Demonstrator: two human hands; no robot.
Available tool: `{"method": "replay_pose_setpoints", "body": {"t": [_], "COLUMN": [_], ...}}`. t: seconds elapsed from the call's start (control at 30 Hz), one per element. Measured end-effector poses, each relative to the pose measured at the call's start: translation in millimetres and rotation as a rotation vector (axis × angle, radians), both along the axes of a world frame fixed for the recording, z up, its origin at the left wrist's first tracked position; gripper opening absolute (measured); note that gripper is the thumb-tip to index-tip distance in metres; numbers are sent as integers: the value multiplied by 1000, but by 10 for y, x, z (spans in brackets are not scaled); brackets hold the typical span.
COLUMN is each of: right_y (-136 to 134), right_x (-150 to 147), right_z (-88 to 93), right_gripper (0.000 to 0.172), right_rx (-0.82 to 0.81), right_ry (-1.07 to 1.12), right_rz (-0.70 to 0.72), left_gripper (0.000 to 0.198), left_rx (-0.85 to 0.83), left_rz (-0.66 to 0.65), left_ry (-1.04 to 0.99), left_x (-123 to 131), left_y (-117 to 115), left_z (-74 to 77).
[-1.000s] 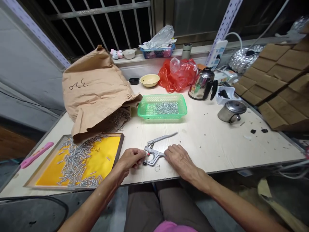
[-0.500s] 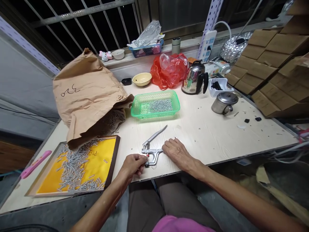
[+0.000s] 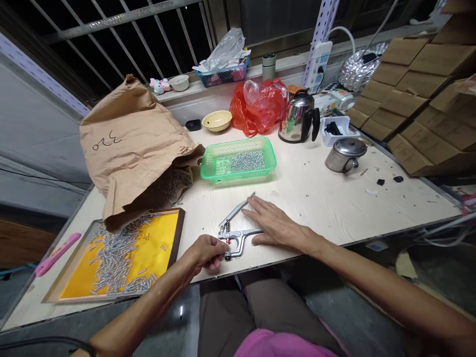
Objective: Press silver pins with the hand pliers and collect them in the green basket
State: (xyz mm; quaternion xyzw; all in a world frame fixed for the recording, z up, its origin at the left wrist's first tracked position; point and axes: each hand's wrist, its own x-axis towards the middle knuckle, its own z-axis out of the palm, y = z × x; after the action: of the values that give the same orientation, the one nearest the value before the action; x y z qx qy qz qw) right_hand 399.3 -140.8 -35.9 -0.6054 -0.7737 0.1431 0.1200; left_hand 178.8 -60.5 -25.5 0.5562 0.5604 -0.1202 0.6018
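Pliers (image 3: 237, 233) not yet squeezed, handles apart; left hand (image 3: 209, 252) pinched at their nose, any held piece hidden; right hand (image 3: 278, 224) loosely spread at handle ends.

The right hand (image 3: 278, 225) partly hides the pliers' lower handle (image 3: 253, 231).

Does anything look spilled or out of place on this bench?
Yes, mildly: dark scraps lie on the pale tabletop, right of the lidded steel mug, like stray litter. A few slim silvery metal pieces lie apart from the main heap in the yellow-lined shallow tray. The grey metal pliers show no obvious damage.
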Motion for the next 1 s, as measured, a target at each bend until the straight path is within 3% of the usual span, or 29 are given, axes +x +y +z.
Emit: {"method": "replay_pose_setpoints", "body": {"t": [0.07, 0.13, 0.33, 0.43, 0.67, 0.73, 0.9, 1.0], "right_y": [146, 290, 451, 404, 264, 229, 192, 197], "right_x": [76, 123, 95, 57, -14, -31, -62, -81], "right_z": [-9, -18, 50, 91, 102, 116, 138, 112], "right_gripper": [99, 108, 106, 96, 53, 48, 46, 48], "right_rx": [-64, -127, -135, -128, -77, -69, -78, -85], "right_ry": [-33, -72, -129, -142, -192, -195, -187, -189], "right_rz": [43, 100, 149, 117, 86, 69, 43, 38], "left_gripper": [44, 44, 44, 45, 43, 40, 25, 21], "left_rx": [4, 14, 35, 26, 56, 185, 963, 1185], "left_rz": [-3, 1, 7, 19, 2, -45, -293, -508], "left_ry": [1, 3, 1, -4, 35, 84, 70, -40], "left_x": [-6, -11, -9, -2, -20, -50, -10, 147], "left_y": [-5, -10, -45, -60, -104, -159, -335, -340], "left_z": [-13, -26, -23, -12, -12, 11, 70, 18]}}
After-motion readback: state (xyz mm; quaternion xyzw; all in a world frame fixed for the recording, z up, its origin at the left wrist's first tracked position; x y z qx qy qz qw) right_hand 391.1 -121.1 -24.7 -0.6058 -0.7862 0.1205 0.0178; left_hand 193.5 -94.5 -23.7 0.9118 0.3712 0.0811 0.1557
